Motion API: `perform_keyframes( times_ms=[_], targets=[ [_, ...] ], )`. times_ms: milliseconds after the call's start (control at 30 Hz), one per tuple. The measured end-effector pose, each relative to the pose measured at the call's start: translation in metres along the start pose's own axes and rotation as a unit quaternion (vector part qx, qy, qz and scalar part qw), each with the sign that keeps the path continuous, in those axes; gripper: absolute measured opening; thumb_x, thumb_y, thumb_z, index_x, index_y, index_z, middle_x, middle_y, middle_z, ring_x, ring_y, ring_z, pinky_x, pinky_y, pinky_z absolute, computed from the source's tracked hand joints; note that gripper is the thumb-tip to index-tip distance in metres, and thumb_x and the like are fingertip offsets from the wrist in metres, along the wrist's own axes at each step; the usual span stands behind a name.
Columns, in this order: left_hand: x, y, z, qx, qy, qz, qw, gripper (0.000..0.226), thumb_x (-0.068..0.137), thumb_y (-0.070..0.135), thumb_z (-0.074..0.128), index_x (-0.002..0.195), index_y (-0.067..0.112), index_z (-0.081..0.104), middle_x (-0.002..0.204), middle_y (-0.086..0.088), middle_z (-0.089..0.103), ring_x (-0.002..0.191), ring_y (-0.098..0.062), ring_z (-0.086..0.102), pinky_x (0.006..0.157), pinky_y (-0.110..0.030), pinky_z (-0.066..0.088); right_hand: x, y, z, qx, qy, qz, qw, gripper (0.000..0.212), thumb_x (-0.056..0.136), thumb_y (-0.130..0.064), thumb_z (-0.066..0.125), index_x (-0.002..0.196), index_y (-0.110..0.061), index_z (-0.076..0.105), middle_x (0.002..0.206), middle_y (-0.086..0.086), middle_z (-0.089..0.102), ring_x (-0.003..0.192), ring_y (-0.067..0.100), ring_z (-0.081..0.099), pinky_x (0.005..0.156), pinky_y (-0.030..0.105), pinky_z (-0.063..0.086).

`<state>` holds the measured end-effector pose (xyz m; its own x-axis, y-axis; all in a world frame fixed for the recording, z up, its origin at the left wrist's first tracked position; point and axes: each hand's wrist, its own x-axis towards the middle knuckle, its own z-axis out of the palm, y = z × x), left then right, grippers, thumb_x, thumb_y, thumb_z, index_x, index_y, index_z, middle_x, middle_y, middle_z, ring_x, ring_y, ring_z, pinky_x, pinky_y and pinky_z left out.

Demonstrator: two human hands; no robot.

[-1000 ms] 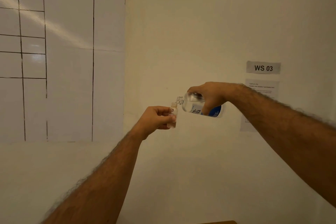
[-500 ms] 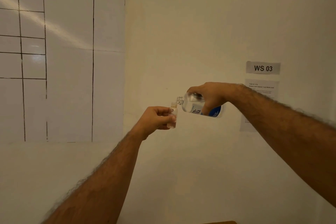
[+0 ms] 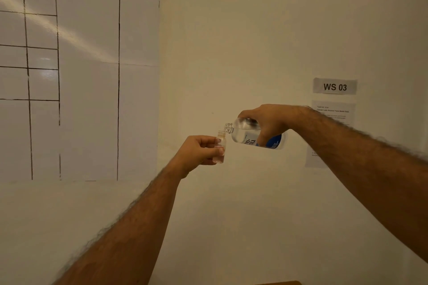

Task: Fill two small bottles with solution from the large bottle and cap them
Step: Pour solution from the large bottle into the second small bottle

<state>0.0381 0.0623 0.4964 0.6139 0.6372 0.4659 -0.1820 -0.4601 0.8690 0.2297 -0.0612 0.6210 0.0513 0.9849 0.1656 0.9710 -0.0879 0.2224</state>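
My left hand (image 3: pixel 199 151) holds a small clear bottle (image 3: pixel 220 149) upright in the air, fingers and thumb curled round its body; its mouth is uncapped. My right hand (image 3: pixel 269 120) grips the large clear bottle (image 3: pixel 251 135) with a white and blue label, tipped almost level, its open neck just above and to the right of the small bottle's mouth. Clear liquid fills the lower side of the large bottle. Only one small bottle is in view, and no caps.
A cream wall fills the background. A white gridded board (image 3: pixel 81 71) hangs at the left. A "WS 03" sign (image 3: pixel 334 87) and a printed sheet (image 3: pixel 333 113) are taped on the wall at the right. A brown edge (image 3: pixel 278 283) shows at the bottom.
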Motion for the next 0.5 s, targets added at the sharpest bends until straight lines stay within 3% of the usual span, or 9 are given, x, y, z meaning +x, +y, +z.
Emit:
perform_keyframes(
  times_ms=[300, 500],
  targets=[
    [-0.0004, 0.0003, -0.0001, 0.002, -0.001, 0.000, 1.000, 0.029, 0.079, 0.010, 0.078, 0.106, 0.012, 0.069, 0.098, -0.002, 0.074, 0.085, -0.018, 0.074, 0.068, -0.030, 0.060, 0.0000, 0.0005, 0.0003, -0.001, 0.002, -0.003, 1.000, 0.080, 0.070, -0.030, 0.080, 0.137, -0.033, 0.037, 0.116, -0.002, 0.060, 0.095, 0.020, 0.062, 0.070, 0.026, 0.051],
    [-0.0016, 0.0000, 0.0005, 0.000, 0.000, -0.002, 1.000, 0.033, 0.078, 0.008, 0.078, 0.110, 0.009, 0.069, 0.099, -0.004, 0.074, 0.084, -0.019, 0.073, 0.069, -0.031, 0.060, 0.0019, 0.0008, 0.0010, -0.007, -0.001, -0.006, 1.000, 0.082, 0.068, -0.032, 0.081, 0.137, -0.034, 0.036, 0.115, -0.004, 0.059, 0.094, 0.018, 0.062, 0.063, 0.022, 0.048]
  ],
)
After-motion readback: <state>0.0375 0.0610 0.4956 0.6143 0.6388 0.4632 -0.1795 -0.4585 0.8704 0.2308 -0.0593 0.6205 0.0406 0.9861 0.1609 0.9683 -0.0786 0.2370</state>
